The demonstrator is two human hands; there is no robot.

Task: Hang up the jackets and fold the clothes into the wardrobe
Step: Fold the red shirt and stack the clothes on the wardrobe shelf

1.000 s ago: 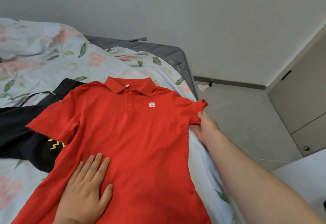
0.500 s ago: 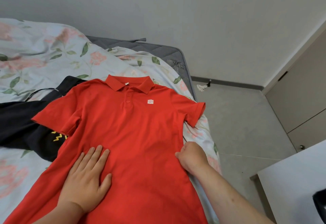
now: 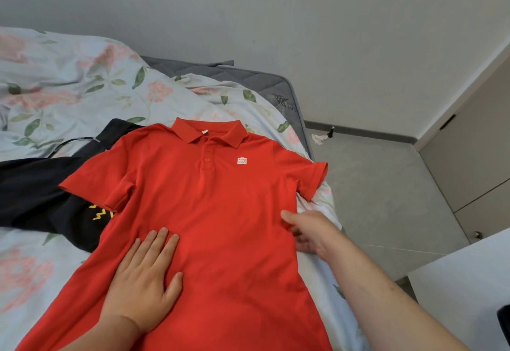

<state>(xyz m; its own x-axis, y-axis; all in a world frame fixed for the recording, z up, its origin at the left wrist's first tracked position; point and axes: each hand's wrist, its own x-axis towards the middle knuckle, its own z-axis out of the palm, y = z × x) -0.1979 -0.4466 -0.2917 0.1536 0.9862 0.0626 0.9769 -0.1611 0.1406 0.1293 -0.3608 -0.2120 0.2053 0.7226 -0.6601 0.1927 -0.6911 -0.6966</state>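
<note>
So the red polo shirt is spread face-up on the floral bed sheet, one sleeve overlapping a black garment with yellow zigzags. The left hand lies flat on the lower front, fingers straight. The right hand has its grip pinched on the shirt's side edge, thumb on top. Wardrobe doors stand off right, across the floor.

Left hand, right hand, forearms: bare.
</note>
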